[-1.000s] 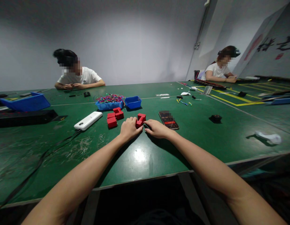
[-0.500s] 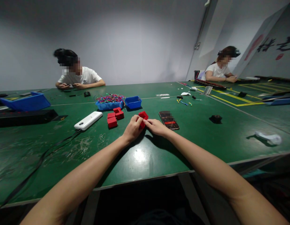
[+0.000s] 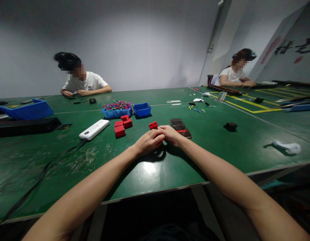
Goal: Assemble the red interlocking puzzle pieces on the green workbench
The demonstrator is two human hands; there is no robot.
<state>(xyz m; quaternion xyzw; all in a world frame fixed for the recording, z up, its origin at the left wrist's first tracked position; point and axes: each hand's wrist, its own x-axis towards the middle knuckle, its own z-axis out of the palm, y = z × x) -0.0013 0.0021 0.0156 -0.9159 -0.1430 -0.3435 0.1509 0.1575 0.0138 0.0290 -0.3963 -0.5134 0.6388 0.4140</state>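
Head view: left hand (image 3: 148,141) and right hand (image 3: 170,135) have fingers closed on a two-holed red block (image 3: 153,125) over the desk (image 3: 160,179).

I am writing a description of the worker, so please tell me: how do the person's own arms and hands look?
The left hand and the right hand wear no gloves. The forearms are bare, with no sleeve, watch, bracelet, cable or marking visible. Any ring would be too small to tell.

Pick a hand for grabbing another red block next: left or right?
Left, likely: the left hand is nearer the loose blocks; the right hand sits farther off, by the phone. Both meet at the held block, so left may need to let go first.
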